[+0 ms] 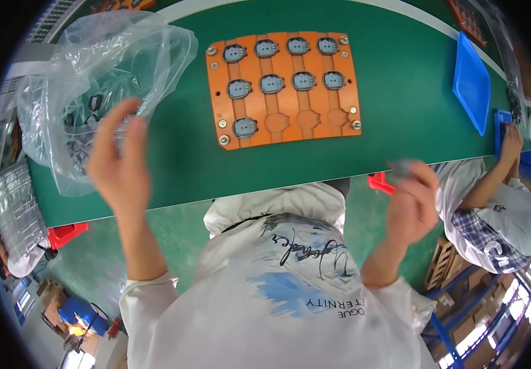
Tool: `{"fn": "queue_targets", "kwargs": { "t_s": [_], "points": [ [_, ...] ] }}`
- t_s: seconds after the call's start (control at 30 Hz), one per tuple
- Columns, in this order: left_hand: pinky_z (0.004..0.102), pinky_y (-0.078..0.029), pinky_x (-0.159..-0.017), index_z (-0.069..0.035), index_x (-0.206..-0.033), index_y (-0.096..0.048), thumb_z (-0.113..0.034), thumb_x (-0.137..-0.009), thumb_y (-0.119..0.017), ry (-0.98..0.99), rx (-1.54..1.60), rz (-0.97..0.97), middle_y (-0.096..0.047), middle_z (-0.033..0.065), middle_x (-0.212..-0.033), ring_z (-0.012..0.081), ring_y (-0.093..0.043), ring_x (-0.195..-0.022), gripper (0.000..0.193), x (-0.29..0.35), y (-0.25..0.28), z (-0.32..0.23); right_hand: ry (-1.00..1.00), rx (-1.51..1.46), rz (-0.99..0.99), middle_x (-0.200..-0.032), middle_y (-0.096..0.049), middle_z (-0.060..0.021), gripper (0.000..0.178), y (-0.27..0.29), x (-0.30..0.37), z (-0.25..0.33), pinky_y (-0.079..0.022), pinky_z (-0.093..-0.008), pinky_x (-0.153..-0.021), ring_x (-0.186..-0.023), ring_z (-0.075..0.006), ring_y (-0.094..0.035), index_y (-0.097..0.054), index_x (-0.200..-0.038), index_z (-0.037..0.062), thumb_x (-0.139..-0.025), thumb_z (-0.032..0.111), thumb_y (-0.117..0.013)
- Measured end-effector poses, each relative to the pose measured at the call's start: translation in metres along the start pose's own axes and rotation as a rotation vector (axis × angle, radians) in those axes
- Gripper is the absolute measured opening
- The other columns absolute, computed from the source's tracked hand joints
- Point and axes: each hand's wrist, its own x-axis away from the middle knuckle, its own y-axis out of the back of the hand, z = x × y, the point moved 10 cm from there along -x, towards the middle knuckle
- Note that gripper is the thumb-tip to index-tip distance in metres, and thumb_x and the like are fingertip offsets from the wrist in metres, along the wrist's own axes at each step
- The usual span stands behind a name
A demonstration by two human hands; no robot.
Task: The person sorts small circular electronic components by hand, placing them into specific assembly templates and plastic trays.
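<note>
An orange fixture plate with screws at its corners lies on the green table. Grey oval connector-like parts sit in every recess of its far and middle rows. In the near row one such part fills the leftmost recess, and the other three recesses show bare orange. My left hand is over the near side of a clear plastic bag, thumb and fingers apart, nothing seen between them. Dark and grey small parts show inside the bag. My right hand, by the table's near edge, pinches a small grey part, blurred by motion.
A blue tray lies at the right of the green table. Beyond it, a co-worker's hand is at another blue container. Red bins show below the near edge. Clear packaging is at far left.
</note>
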Motion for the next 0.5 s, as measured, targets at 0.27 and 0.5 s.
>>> {"fn": "queue_targets", "kwargs": {
  "t_s": [0.27, 0.5],
  "points": [
    [0.0291, -0.048, -0.091, -0.008, -0.120, -0.068, -0.025, -0.095, -0.063, 0.193, -0.442, 0.011, -0.069, 0.0105, -0.118, 0.0218, -0.066, -0.106, 0.031, -0.034, 0.059, 0.094, 0.529, 0.370, 0.800, -0.112, -0.062, -0.0110, 0.018, -0.180, -0.040, 0.032, -0.051, -0.0393, -0.080, -0.099, -0.0307, -0.059, -0.066, -0.092, 0.0006, -0.076, 0.002, -0.074],
    [0.0314, -0.048, -0.090, -0.012, -0.122, -0.068, -0.030, -0.095, -0.064, 0.153, -0.420, 0.033, -0.068, 0.0114, -0.119, 0.0238, -0.065, -0.102, 0.033, -0.036, 0.053, 0.096, 0.157, 0.449, 0.764, -0.105, -0.061, -0.0095, 0.029, -0.188, -0.072, 0.013, -0.052, -0.0362, -0.080, -0.091, -0.0260, -0.061, -0.066, -0.104, 0.0025, -0.079, 0.011, -0.077]
  ]
}}
